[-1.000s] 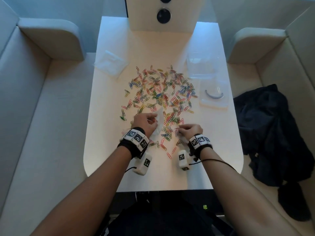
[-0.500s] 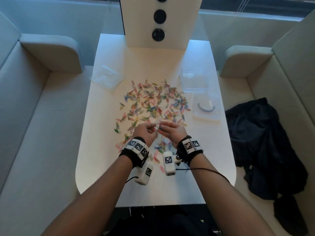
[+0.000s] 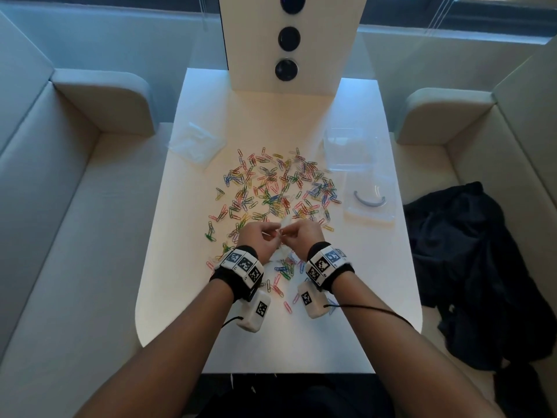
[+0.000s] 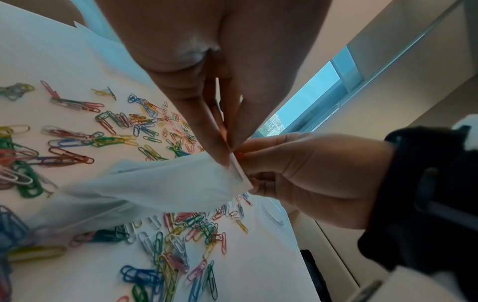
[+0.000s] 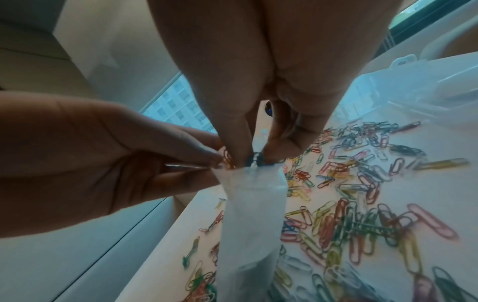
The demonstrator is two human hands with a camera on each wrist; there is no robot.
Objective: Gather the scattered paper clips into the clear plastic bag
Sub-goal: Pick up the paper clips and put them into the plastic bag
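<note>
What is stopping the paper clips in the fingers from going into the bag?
Nothing visible. The left hand pinches the clear bag at its mouth, and the right hand holds a few paper clips right at that opening.

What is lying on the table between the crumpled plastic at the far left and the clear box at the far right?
In the head view, the scattered paper clips fill the stretch between the crumpled plastic and the clear box.

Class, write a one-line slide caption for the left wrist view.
Both hands, left hand and right hand, pinch the clear plastic bag above scattered paper clips.
</note>
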